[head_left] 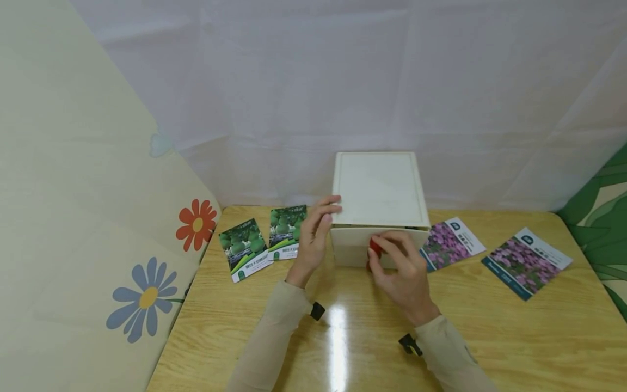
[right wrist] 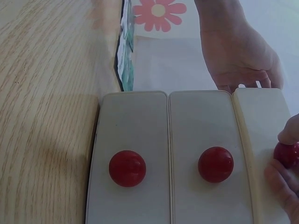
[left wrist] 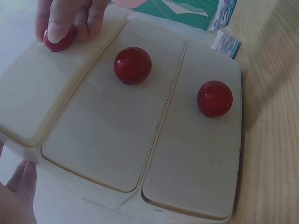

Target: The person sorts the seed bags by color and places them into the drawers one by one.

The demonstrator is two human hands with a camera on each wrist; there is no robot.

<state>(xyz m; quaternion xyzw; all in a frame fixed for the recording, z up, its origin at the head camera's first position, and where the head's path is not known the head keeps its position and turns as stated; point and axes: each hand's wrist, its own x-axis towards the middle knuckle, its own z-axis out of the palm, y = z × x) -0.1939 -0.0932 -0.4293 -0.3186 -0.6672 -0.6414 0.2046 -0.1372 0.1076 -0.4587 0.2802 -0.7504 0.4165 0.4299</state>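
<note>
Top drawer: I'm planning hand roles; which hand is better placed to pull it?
Right, probably: the right hand pinches its red knob, while the left hand touches the side of the cabinet.

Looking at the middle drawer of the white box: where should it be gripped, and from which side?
Best by its round red knob, coming straight in from the front and pinching its rounded sides. The knob stands out from the flat drawer front, whose narrow seams seem to offer little else to grip. The right hand pinches the top knob.
</note>
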